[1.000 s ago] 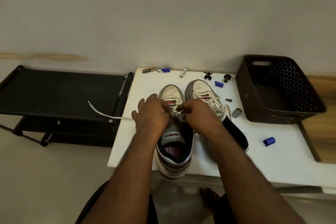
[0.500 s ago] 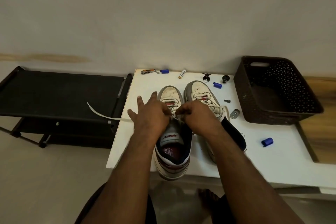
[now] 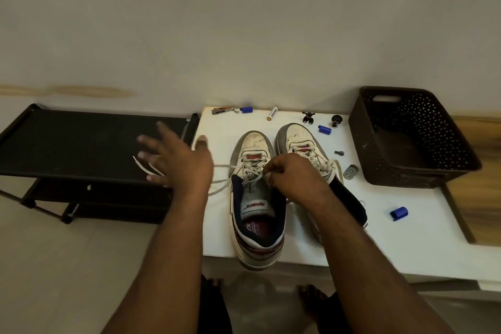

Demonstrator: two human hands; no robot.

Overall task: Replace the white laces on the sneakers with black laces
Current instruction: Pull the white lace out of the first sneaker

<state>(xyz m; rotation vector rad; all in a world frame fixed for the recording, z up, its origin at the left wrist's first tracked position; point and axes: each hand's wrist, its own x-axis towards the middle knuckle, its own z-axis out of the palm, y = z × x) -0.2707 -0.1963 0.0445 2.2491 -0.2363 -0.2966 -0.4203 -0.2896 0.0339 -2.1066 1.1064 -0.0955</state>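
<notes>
Two worn white sneakers stand side by side on the white table point(image 3: 406, 247), toes pointing away from me. The left sneaker point(image 3: 254, 144) has its white lace point(image 3: 219, 180) loosened, and strands trail off to the left past the table edge. My left hand point(image 3: 179, 163) is out to the left over those strands with its fingers spread and blurred. At the left sneaker's upper eyelets my right hand point(image 3: 295, 179) pinches the lace with curled fingers. My right forearm partly hides the right sneaker point(image 3: 295, 133), which is laced in white. No black laces are in view.
A dark perforated basket point(image 3: 417, 168) sits at the table's right. A black rack point(image 3: 81, 138) stands left of the table. Small items lie about: blue caps point(image 3: 398, 213), a battery point(image 3: 272, 113), a nail clipper point(image 3: 222, 110), a metal plate point(image 3: 350, 171) and a screw point(image 3: 339, 152).
My left hand has left the sneaker's eyelets and swung out to the left with spread fingers, and more lace lies drawn out to the left. My right hand stays at the eyelets.
</notes>
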